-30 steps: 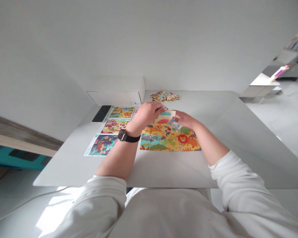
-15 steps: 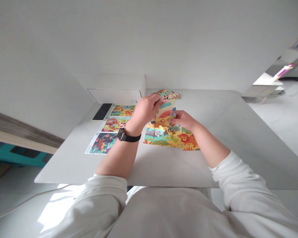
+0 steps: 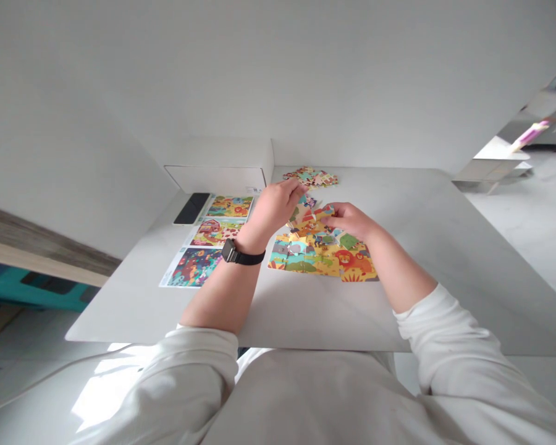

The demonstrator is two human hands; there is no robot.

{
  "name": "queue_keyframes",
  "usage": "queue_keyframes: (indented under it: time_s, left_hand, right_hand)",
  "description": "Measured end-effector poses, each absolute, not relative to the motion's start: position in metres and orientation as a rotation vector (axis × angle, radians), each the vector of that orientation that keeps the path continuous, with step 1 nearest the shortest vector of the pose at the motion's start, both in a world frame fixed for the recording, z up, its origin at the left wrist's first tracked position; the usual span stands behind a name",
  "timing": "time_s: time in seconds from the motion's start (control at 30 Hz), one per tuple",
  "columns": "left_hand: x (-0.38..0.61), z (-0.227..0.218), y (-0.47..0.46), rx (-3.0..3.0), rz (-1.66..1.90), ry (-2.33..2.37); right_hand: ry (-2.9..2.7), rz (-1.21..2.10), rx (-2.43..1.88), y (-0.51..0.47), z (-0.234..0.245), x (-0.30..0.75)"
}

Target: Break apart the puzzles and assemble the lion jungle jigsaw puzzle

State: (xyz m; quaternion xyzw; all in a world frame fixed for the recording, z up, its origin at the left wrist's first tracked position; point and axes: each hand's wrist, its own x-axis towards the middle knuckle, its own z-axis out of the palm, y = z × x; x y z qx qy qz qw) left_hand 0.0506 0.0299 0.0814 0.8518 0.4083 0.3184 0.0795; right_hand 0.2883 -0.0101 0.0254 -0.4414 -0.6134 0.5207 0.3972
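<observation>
A colourful jigsaw puzzle [image 3: 324, 256] with lions and other animals lies on the table in front of me. Its lower rows sit flat and joined, while the upper part between my hands is raised, with pieces tilted and gaps showing. My left hand [image 3: 278, 204], a black watch on its wrist, pinches puzzle pieces at the upper left edge; its fingertips partly cover them. At the upper right edge my right hand [image 3: 352, 220] grips puzzle pieces between thumb and fingers. Just beyond the left fingertips lies a pile of loose puzzle pieces [image 3: 322, 178].
Left of the puzzle lies a sheet of printed pictures [image 3: 194, 267], partly behind my left forearm. A black phone [image 3: 191, 209] rests beside it. A white box [image 3: 213, 178] stands at the back against the wall. The white table [image 3: 445, 259] extends to the right.
The raised upper part of the puzzle has come apart into tilted pieces between my hands. My right hand has shifted slightly right; my left hand has barely moved.
</observation>
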Motion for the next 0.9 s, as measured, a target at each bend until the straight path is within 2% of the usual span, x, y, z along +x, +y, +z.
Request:
queue_keyframes:
  time_s: [0.23,0.4,0.53,0.67,0.9]
  left_hand:
    - [0.05,0.078,0.032,2.487,0.887,1.193]
    - [0.059,0.069,0.034,2.468,0.8,1.216]
    - [0.069,0.058,0.034,2.487,0.801,1.303]
    - [0.076,0.049,0.034,2.456,0.846,1.436]
    - [0.073,0.05,0.037,2.415,0.896,1.354]
  right_hand:
    - [-1.709,1.395,-1.311,-0.006,0.029,0.307]
    - [-1.794,1.149,-1.347,-0.003,0.031,0.312]
    - [-1.899,1.348,-1.175,-0.006,0.024,0.299]
    - [-1.832,1.404,-1.179,-0.005,0.016,0.29]
    - [-1.958,1.234,-1.404,-0.001,0.02,0.309]
